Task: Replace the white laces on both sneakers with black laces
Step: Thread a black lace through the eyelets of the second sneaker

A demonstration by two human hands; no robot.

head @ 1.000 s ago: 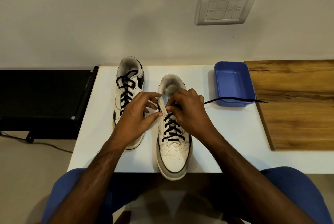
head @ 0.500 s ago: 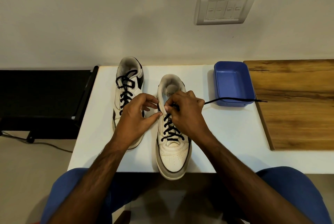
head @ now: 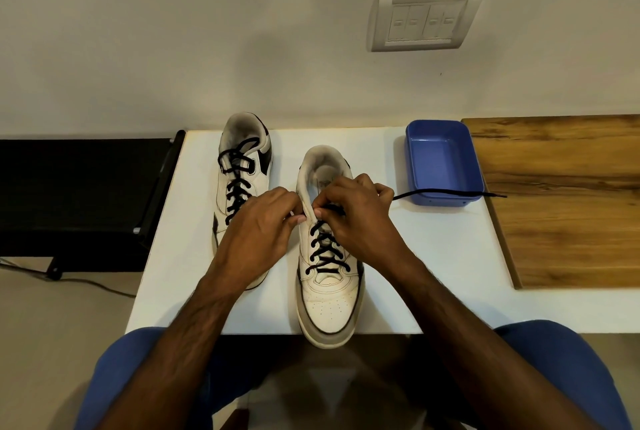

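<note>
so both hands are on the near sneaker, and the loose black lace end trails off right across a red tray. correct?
Not quite: the tray is blue, not red, as the head view shows. The rest holds: the left hand and right hand are on the near sneaker, and the loose black lace end trails right across the tray.

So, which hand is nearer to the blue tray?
The right hand. It works at the near sneaker, just left of the blue tray; the left hand is farther left, beyond that sneaker.
</note>
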